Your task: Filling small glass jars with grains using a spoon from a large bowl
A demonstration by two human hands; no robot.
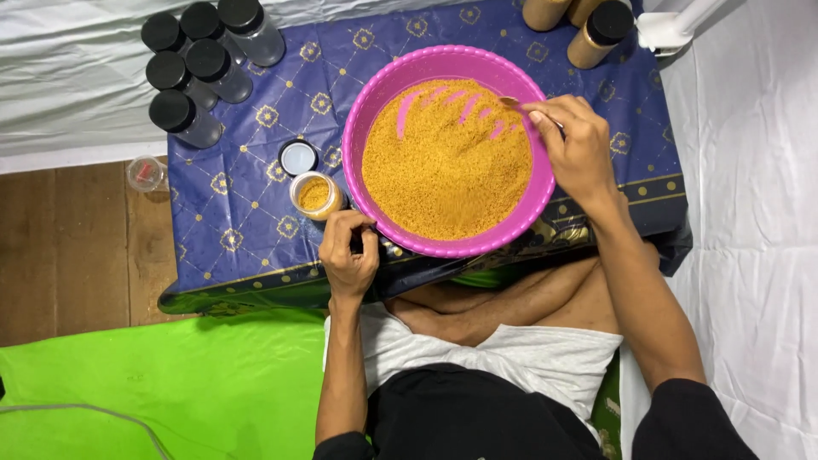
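Pink basin (368,111) | right hand (579,149) holds spoon (509,101) | left hand (348,251) grips rim

We see a round pink basin (368,111) heaped with orange-yellow granules (443,166), finger-like grooves raked through their far edge. A spoon (509,102) dips in at the right rim. Just left of the basin stands a small open jar (315,195), partly filled with the same granules.

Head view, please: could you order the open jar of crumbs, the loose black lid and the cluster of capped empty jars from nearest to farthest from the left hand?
From the left hand:
1. Open jar of crumbs, just above the hand.
2. Loose black lid, a little beyond that jar.
3. Capped empty jars, far corner of the blue cloth.
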